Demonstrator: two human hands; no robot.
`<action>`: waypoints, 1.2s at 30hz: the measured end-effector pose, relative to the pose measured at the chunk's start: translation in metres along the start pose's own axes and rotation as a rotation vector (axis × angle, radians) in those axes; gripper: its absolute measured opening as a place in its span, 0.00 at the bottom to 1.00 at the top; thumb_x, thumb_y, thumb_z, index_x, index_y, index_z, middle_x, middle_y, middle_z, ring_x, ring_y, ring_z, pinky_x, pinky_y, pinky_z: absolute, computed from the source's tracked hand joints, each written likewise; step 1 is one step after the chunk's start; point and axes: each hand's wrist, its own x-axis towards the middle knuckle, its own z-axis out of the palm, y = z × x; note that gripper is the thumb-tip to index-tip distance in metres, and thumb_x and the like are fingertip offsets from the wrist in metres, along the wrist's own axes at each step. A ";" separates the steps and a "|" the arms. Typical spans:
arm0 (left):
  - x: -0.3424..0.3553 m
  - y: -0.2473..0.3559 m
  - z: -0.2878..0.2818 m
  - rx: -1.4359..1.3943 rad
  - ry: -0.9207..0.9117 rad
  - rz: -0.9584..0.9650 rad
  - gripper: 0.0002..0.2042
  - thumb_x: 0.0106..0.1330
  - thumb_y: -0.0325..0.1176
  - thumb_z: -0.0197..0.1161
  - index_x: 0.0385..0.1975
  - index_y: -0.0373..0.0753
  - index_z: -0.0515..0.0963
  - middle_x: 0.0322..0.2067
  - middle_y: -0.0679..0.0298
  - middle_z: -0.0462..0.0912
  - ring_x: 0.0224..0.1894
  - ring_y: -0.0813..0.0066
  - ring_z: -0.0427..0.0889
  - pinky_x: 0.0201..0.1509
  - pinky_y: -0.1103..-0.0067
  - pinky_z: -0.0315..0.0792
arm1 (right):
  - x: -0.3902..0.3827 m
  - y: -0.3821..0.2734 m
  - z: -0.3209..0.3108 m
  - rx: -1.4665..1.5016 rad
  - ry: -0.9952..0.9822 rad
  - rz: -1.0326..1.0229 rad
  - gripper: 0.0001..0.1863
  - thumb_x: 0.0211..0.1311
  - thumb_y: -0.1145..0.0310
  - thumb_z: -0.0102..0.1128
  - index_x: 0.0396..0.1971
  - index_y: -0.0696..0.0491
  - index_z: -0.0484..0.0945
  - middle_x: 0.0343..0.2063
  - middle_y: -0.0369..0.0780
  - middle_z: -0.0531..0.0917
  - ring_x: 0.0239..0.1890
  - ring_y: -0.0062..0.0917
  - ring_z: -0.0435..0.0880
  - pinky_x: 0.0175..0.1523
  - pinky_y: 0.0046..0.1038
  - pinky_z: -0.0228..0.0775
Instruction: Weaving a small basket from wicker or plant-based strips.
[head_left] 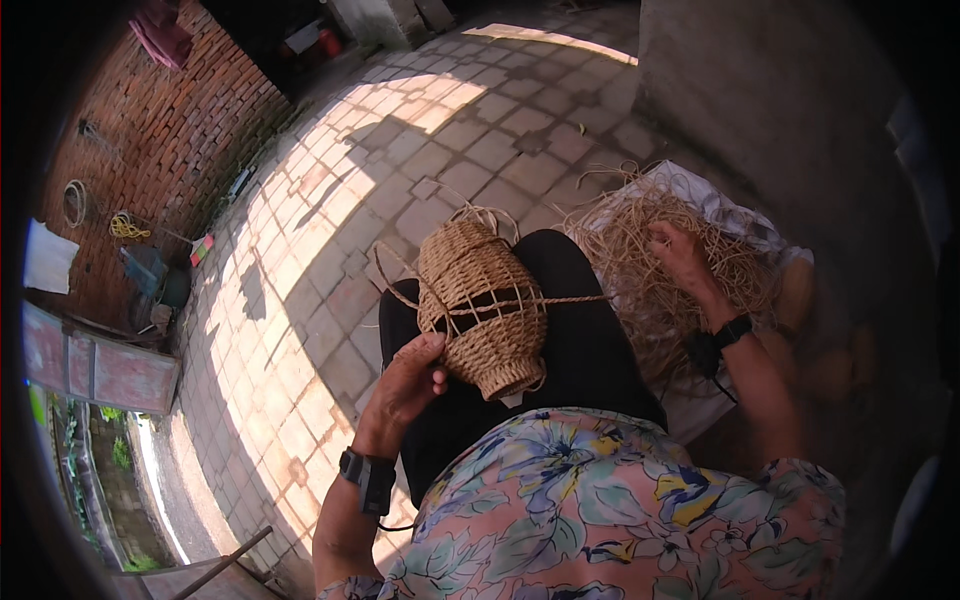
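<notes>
A woven straw basket (478, 262), shaped like a jar with a narrow neck, lies on its side across my lap. Around its middle runs an open band where bare upright strands show. My left hand (408, 380) is closed on the basket's left side, near the neck. From the open band a twisted straw cord (575, 299) stretches out to the right, and another loose end curls up at the left. Over a tangled heap of straw strands (650, 225) is my right hand (682, 255), its fingers curled together; what they pinch is too small to make out.
The heap rests on a white plastic sheet (690, 185) to my right, with tan rounded shapes (795, 290) dim beside it. Paving (330, 250) spreads ahead, partly sunlit. A brick wall (180, 120) stands at left, a grey wall (770, 90) at right.
</notes>
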 end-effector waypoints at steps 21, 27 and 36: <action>-0.001 0.001 0.006 0.262 0.192 0.112 0.07 0.65 0.37 0.59 0.34 0.41 0.76 0.26 0.71 0.75 0.19 0.86 0.71 0.19 0.87 0.66 | -0.036 0.140 0.016 -0.651 0.306 -0.093 0.13 0.59 0.64 0.54 0.21 0.57 0.74 0.16 0.43 0.72 0.22 0.35 0.74 0.32 0.41 0.66; -0.018 0.032 0.087 0.770 0.302 0.573 0.09 0.66 0.30 0.55 0.43 0.37 0.73 0.29 0.65 0.78 0.20 0.86 0.72 0.20 0.86 0.67 | -0.043 -0.016 -0.004 0.728 -0.304 0.395 0.18 0.64 0.56 0.53 0.35 0.59 0.75 0.20 0.38 0.78 0.20 0.19 0.78 0.21 0.20 0.70; 0.010 0.045 0.098 0.657 -0.119 0.262 0.16 0.66 0.32 0.53 0.53 0.37 0.66 0.38 0.60 0.77 0.37 0.75 0.80 0.42 0.79 0.76 | -0.051 -0.128 0.076 1.700 -0.489 0.549 0.15 0.66 0.59 0.52 0.42 0.57 0.73 0.28 0.41 0.81 0.26 0.20 0.81 0.29 0.21 0.74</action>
